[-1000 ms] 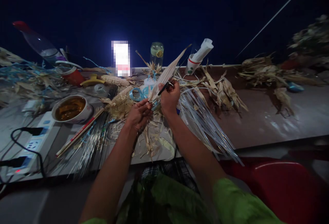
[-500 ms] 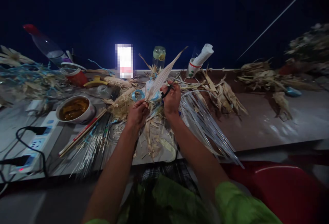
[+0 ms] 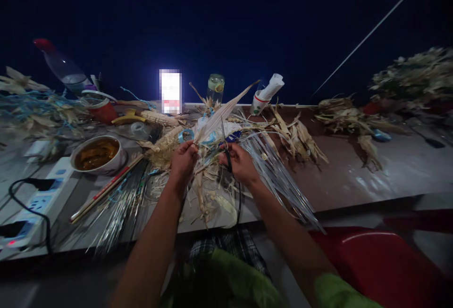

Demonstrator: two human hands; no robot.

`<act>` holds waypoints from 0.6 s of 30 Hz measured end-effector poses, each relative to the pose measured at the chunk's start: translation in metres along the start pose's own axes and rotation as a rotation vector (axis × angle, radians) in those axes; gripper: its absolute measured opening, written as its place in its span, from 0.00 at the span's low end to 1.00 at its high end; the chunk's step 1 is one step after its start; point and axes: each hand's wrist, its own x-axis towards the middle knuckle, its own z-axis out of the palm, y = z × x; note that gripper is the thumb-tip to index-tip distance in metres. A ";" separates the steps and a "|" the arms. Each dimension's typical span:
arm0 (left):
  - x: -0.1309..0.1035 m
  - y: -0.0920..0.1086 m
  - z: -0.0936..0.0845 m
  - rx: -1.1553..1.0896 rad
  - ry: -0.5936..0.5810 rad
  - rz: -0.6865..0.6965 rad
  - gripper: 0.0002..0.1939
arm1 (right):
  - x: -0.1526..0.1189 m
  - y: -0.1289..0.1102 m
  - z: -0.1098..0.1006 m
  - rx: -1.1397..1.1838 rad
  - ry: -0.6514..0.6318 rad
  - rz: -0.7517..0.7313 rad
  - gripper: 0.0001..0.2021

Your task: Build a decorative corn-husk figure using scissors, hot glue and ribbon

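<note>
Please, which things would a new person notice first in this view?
Probably the glowing rectangle stands out first, at the back, left of centre, against the dark. Next comes the pale husk, slanting up from the left hand in the middle, and then the red chair at the lower right.

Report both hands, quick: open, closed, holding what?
Left hand: closed, pinching the base of a pale corn husk.
Right hand: closed on a dark-handled tool, probably scissors.
</note>
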 end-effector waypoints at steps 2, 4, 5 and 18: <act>0.002 -0.002 -0.002 0.033 0.011 0.029 0.10 | -0.003 0.006 -0.003 -0.044 -0.042 0.046 0.19; 0.004 -0.004 -0.003 0.075 0.023 0.056 0.09 | -0.004 0.012 -0.005 -0.114 -0.082 0.069 0.18; 0.005 -0.005 -0.004 0.093 0.032 0.071 0.09 | -0.003 0.015 -0.006 -0.154 -0.101 0.068 0.17; 0.009 -0.010 -0.007 0.229 0.038 0.186 0.07 | 0.018 0.027 0.001 -0.299 -0.196 0.007 0.14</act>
